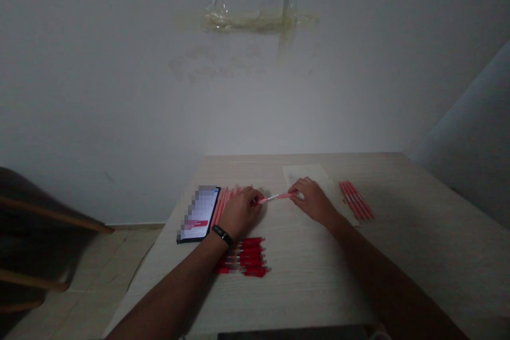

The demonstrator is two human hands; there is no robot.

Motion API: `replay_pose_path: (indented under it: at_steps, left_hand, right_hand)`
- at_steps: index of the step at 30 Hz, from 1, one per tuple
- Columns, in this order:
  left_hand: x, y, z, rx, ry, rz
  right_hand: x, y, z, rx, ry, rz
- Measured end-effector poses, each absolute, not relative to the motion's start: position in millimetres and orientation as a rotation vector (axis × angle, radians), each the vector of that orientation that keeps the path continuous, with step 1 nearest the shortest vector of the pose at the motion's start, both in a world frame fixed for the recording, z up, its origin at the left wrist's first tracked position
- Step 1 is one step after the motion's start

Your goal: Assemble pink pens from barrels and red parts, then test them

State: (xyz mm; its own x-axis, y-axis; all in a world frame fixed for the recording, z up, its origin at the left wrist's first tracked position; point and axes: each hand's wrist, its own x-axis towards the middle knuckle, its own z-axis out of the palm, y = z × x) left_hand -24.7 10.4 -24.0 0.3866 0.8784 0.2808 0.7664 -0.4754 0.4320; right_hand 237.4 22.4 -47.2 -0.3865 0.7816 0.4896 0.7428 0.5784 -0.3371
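My left hand (241, 213) and my right hand (313, 202) meet over a pale wood-grain table (414, 244). Between them lies a slim pink and white pen part (274, 197), pinched at both ends. A row of pink pen barrels (225, 204) lies beside my left hand, partly hidden by it. Just below that hand is a stack of red pens (247, 257). Further right, several pink pen barrels (356, 200) lie beyond my right hand. A sheet of paper (305, 174) lies partly under my right hand.
A smartphone (198, 214) lies left of the pink barrels, its screen lit and pixelated. The table's far side meets a white wall with yellowed tape (255, 22). Dark furniture with wooden bars (35, 223) stands at the left, above a tiled floor.
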Motion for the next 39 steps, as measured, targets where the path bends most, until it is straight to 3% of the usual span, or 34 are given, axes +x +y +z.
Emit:
replay_pose_path:
  at_steps: [39]
  left_hand:
    - [-25.4, 9.8, -23.9, 2.468, 1.496, 0.624]
  right_hand:
    - [246.8, 20.6, -36.1, -1.179, -2.182, -0.016]
